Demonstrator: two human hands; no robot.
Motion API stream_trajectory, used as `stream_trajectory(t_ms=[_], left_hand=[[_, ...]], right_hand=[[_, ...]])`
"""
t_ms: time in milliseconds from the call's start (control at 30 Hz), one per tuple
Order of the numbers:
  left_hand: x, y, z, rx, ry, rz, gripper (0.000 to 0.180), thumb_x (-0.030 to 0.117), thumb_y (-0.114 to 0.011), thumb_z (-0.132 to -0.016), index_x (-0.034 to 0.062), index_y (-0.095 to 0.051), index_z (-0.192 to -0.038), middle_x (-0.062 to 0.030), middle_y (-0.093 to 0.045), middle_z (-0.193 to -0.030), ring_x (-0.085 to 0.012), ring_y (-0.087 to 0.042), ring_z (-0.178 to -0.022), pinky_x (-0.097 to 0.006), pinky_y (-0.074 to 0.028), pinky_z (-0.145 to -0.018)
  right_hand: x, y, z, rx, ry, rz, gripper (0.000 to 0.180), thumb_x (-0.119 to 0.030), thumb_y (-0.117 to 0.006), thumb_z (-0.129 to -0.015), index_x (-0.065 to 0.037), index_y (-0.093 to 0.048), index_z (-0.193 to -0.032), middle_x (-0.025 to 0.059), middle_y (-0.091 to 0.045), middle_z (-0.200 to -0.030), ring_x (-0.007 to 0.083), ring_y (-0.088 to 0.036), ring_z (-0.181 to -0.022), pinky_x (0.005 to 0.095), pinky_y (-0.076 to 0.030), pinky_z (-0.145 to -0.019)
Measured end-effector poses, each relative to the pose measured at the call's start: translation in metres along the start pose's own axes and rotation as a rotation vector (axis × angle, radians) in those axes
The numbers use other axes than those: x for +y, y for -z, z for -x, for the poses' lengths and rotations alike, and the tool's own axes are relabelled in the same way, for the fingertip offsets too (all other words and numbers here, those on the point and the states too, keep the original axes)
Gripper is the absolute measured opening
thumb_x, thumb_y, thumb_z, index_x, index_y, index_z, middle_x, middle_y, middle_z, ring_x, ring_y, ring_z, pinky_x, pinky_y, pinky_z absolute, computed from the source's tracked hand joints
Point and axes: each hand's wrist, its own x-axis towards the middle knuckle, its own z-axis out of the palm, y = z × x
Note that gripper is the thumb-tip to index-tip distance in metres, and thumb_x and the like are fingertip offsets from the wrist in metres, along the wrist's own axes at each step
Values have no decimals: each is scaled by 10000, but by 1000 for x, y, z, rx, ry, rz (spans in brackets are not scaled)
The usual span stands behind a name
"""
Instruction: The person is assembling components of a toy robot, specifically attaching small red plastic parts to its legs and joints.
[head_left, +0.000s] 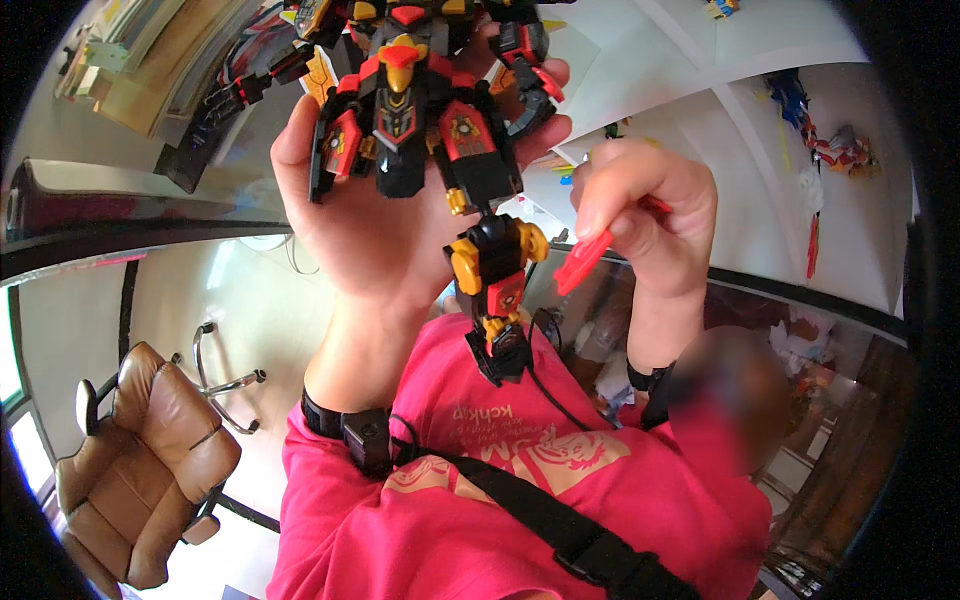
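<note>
A brick-built robot figure [402, 110] in black, red and gold lies against the palm of my left hand [350, 235]. My left fingers curl round behind it, their tips showing at its right side. One jointed leg [490, 270] hangs down past my wrist, ending in a black foot; no second lower leg shows. The figure's top runs out of view. To the right of that leg, my right hand [655, 200] pinches a small, long red piece [582, 262] between thumb and fingers. The red piece is apart from the figure.
At the far right, a blue, red and white toy figure [800, 125] and a red and grey toy [848, 150] lie on a white surface. A small blue and yellow toy [720, 8] is farther back. A brown leather chair [150, 460] stands at the lower left.
</note>
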Motion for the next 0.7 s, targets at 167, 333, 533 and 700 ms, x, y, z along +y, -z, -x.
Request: stream_trajectory(t_ms=[167,333,533,700], left_hand=[[-17,-23,-14,-496,184,31,407,303,-341,-837,32,-437,-1126,-126,-489,-1126,-263,-423,-1072,-416,-270,-953],[-18,-24,-10,-479,178,14,422,302,-334,-836,28,-424,-1143,-127,-482,-1137,-270,-414,-1083,-427,-259,-958],[-22,-36,-1,-35,90,-216,418,308,-340,-831,24,-444,-1119,-126,-484,-1134,-265,-417,-1081,-429,-269,-951],[-10,-19,-1,313,-307,-587,389,325,-383,-820,29,-495,-1046,-121,-516,-1086,-252,-450,-1040,-429,-316,-910]], right_hand=[[-2,-5,-1,-15,25,43,63,-11,-599,-725,25,-584,-774,74,-592,-706,114,-574,-658,202,-453,-578],[-4,-11,-2,65,59,248,214,-208,-616,-738,-1,-582,-691,46,-538,-568,91,-407,-464,214,-281,-428],[-14,2,-9,-63,107,428,58,-44,-628,-684,-28,-610,-736,50,-582,-641,126,-550,-549,214,-408,-484],[-7,-3,-7,-3,132,457,204,-205,-614,-734,-11,-581,-682,44,-562,-574,103,-439,-476,224,-309,-448]])
